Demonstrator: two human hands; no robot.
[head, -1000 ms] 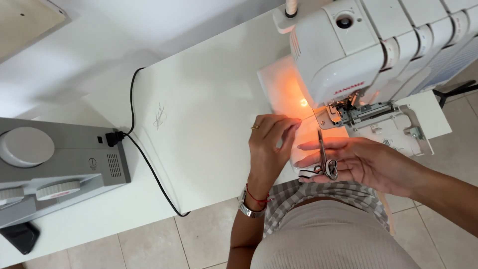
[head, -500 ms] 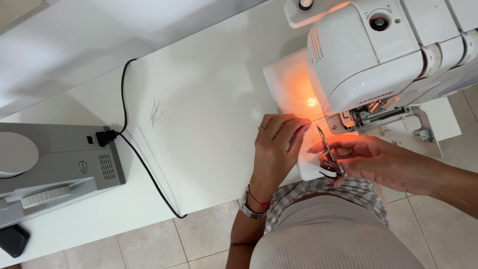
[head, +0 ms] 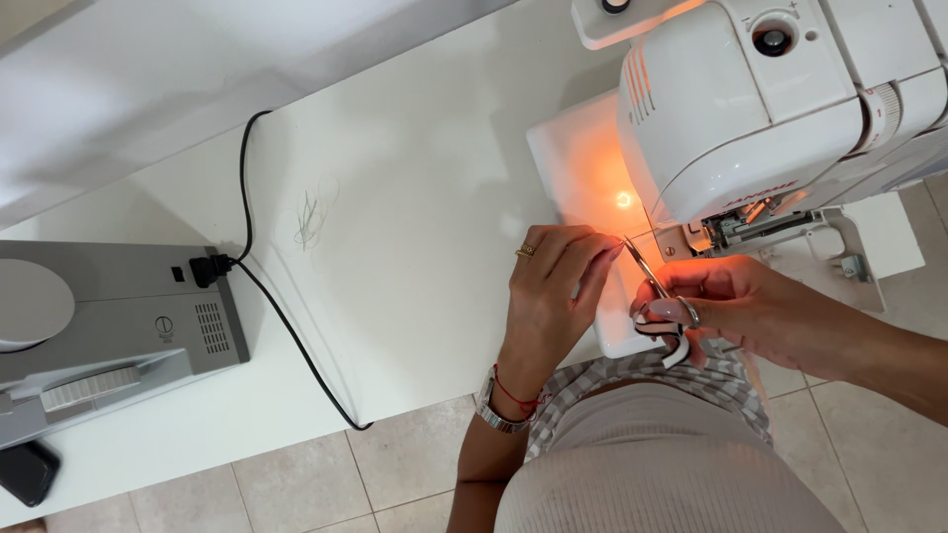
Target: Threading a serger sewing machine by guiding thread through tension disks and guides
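Scissors [head: 652, 281] sit gripped in the right hand [head: 736, 306], fingers through the loops, blades now pointing toward eleven o'clock at the left hand [head: 553, 286], which pinches something too fine to make out, likely thread. A second ago the blades hung lower, so the cut seems close. Beyond, at one o'clock, the white sewing machine [head: 750, 109] glows orange; the grey machine [head: 109, 316] stays at nine.
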